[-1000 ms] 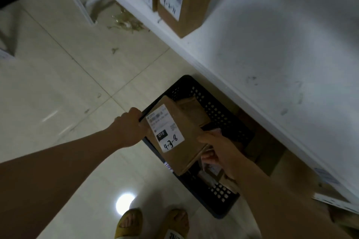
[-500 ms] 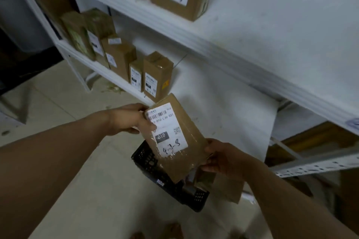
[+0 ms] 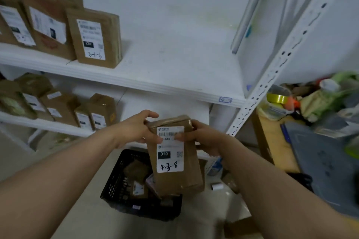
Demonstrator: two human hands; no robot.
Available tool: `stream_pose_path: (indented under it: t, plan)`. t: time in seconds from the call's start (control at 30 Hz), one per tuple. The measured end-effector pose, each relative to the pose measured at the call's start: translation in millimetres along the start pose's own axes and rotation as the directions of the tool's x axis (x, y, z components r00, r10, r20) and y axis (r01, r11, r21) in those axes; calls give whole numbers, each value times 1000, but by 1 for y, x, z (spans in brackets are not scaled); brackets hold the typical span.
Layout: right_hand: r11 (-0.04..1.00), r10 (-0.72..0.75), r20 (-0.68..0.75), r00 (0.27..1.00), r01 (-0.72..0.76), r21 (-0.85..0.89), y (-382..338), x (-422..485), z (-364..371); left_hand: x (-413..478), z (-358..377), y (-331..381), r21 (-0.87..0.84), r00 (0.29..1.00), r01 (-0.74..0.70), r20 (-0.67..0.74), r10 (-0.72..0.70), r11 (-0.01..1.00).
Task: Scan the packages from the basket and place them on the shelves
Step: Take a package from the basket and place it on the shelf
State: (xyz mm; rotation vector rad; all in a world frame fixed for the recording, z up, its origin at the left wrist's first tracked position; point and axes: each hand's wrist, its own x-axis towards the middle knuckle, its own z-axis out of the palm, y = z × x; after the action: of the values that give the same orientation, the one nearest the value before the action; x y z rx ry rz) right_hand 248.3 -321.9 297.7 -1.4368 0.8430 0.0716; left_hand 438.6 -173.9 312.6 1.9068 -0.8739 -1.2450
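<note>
So the brown package (image 3: 174, 178) marked 4-3-8 is held label-up just above the basket (image 3: 114, 184), in front of the shelves (image 3: 174, 72). The left hand (image 3: 136, 132) grips its far left corner and the right hand (image 3: 204, 137) its far right edge, so both grips are clenched on it. Plenty of boxes (image 3: 95, 39) are already shelved on the left, and a few more sit in the basket. I'd call it mid-job. No scanner in sight.

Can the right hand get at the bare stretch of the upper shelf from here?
Probably yes. The right hand grips the parcel together with the left hand, below the shelf edge, and nothing stands between them; the boxes sit further left.
</note>
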Motion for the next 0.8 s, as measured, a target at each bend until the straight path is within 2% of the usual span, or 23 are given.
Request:
stream_pose_path:
  t: [0.1,0.3,0.43,0.53,0.63,0.73,0.8]
  plan:
    - [991,-27,-77,997,37,128,22,-25,-39,13,40,16,-118,1000,-13,18,15,993]
    - [943,-59,-215,975,125,310,73,-71,-123,46,150,53,-73,975,70,215,-52,995]
    - [898,-12,-318,948,150,414,114,-107,-179,70,236,76,-95,977,95,202,-74,991]
    - [873,59,-430,901,162,461,144,-124,-216,85,300,87,-92,973,121,207,-100,988]
    - [889,186,-555,811,102,447,175,-125,-247,99,351,88,-113,969,166,200,-142,979]
    - [934,306,-736,603,-39,356,210,-115,-280,115,382,85,-169,969,214,163,-186,962]
    - [935,350,-795,495,-140,325,235,-111,-300,123,393,84,-202,971,234,97,-218,951]
